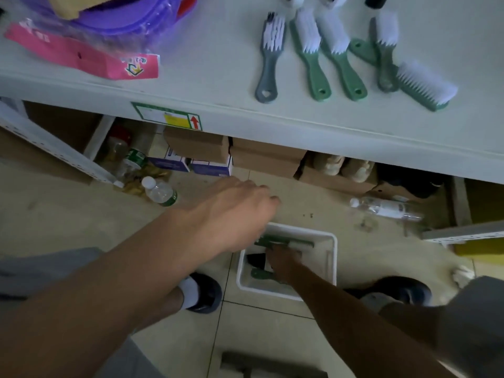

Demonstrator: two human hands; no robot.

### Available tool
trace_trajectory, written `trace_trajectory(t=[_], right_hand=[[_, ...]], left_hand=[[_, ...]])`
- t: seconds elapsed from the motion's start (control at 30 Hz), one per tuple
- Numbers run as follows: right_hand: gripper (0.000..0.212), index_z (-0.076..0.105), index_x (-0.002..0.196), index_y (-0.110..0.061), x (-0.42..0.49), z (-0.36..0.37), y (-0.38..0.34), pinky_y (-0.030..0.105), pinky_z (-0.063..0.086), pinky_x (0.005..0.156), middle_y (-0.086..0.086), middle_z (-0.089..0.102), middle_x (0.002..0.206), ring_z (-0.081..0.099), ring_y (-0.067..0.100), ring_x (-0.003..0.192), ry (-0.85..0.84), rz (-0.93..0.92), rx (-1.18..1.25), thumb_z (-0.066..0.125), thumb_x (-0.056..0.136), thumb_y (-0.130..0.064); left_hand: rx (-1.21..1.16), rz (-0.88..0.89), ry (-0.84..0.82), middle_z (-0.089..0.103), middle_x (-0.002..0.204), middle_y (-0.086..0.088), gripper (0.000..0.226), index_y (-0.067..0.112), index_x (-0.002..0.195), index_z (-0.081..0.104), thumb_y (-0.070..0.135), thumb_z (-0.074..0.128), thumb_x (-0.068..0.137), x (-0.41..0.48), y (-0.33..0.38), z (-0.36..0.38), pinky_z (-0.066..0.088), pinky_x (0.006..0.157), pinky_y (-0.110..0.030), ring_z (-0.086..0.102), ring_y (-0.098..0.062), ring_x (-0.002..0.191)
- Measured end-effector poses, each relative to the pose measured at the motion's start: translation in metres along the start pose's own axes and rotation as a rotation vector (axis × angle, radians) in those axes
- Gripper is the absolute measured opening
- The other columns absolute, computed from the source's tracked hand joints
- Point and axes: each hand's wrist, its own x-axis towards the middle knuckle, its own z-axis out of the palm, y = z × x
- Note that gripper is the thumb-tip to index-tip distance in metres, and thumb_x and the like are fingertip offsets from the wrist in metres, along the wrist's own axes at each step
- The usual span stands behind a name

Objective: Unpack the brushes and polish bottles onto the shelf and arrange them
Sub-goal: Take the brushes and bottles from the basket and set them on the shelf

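Note:
Several brushes with white bristles lie on the white shelf (218, 64): a grey one (268, 61), green ones (313, 66) and one on its side (425, 85). Polish bottles show only at the top edge (375, 1). A white bin (331, 257) stands on the floor between my feet. My right hand (283, 261) is down inside it, closed around a green brush (286, 241). Another green brush handle (260, 274) and a dark item lie in the bin. My left hand (231, 211) hovers above the bin's left rim, fingers loosely spread, holding nothing.
A purple plastic item with a pink label (81, 50) occupies the shelf's left end. Cardboard boxes (267, 159) sit under the shelf. Plastic bottles lie on the floor at left (159, 192) and right (387, 208).

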Motion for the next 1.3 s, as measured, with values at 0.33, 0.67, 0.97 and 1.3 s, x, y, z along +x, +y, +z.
trace_trajectory(t=[0.33, 0.67, 0.97, 1.3], right_hand=[[0.078, 0.033, 0.146, -0.010, -0.039, -0.048, 0.005, 0.042, 0.053, 0.086, 0.013, 0.045, 0.144, 0.062, 0.033, 0.111, 0.097, -0.074, -0.037, 0.074, 0.083, -0.031], [0.072, 0.044, 0.137, -0.013, -0.169, -0.175, -0.005, 0.037, 0.052, 0.065, 0.006, 0.052, 0.125, 0.066, 0.031, 0.086, 0.481, -0.270, 0.003, 0.071, 0.081, -0.048], [0.048, 0.045, 0.112, -0.022, -0.296, -0.314, 0.024, 0.029, 0.045, 0.058, -0.005, 0.060, 0.085, 0.060, 0.016, 0.069, 0.843, -0.245, 0.282, 0.070, 0.080, -0.048], [0.065, 0.050, 0.117, -0.017, -0.251, -0.443, 0.150, 0.039, 0.055, 0.074, 0.001, 0.065, 0.101, 0.066, 0.023, 0.083, 1.284, 0.217, 0.688, 0.074, 0.074, -0.061]], left_hand=[[0.051, -0.009, -0.055, 0.055, 0.098, 0.003, 0.014, 0.021, 0.110, 0.055, 0.028, 0.054, 0.098, 0.000, 0.001, 0.001, 0.033, 0.071, -0.032, 0.058, -0.018, 0.093], [0.099, -0.193, -0.177, 0.062, 0.113, 0.000, 0.024, 0.022, 0.116, 0.059, 0.034, 0.053, 0.096, -0.020, -0.014, -0.022, 0.043, 0.065, -0.034, 0.064, -0.021, 0.094], [0.022, -0.217, 0.319, 0.054, 0.075, 0.006, 0.016, 0.026, 0.071, 0.051, 0.022, 0.059, 0.084, -0.036, -0.032, -0.040, 0.046, 0.055, -0.031, 0.055, -0.014, 0.064], [-0.153, 0.002, 0.650, 0.066, 0.089, 0.015, 0.021, 0.032, 0.099, 0.067, 0.026, 0.048, 0.091, -0.004, -0.022, -0.075, 0.050, 0.057, -0.029, 0.058, -0.005, 0.067]])
